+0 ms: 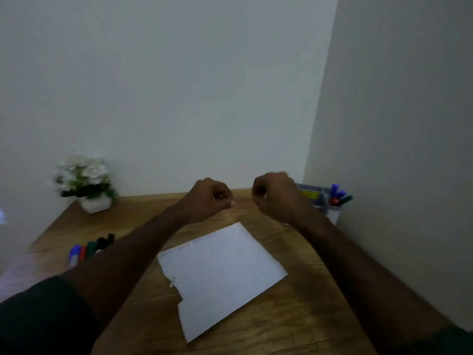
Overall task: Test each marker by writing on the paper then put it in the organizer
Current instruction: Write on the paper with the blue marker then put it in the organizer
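Several markers lie at table left: light, stiff, smooth barrels, so pinch mid-barrel. Left hand and right hand hover, fingers curled, apparently empty.

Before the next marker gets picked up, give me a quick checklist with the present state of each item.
1. Left hand free: ok, fingers curled, holds nothing.
2. Right hand free: ok, curled, nothing visible in it.
3. Markers left to test: ok, a group lies on the table's left side, beside the left forearm.
4. Paper flat within reach: ok, between the arms.
5. Room left on the paper: ok, though faint marks are hard to read.
6. Organizer has space: cannot tell, partly hidden by the right hand; some markers already stand in it.
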### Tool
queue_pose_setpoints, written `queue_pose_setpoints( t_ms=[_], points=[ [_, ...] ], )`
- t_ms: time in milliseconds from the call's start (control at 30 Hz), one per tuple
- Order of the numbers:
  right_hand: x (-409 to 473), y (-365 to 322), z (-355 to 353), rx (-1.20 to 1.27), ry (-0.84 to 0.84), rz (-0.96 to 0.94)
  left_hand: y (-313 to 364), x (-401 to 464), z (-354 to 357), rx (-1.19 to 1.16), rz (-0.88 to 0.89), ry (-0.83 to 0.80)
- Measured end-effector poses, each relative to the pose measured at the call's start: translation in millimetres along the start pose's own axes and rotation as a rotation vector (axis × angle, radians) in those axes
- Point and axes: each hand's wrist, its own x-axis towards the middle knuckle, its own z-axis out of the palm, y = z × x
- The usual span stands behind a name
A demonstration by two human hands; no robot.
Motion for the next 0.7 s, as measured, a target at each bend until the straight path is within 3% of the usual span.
queue_pose_setpoints(
  t_ms=[400, 700],
  points=[
    [2.4, -159.3, 121.9, 0.191, -0.289, -0.309, -88.6, -156.8, -101.9, 0.047, -0.216, 0.153],
    [6.5, -225.3, 159.8, 0.294, -0.316, -0.193, -126.2, -220.0, -139.8, 0.103, -0.348, 0.260]
  ],
)
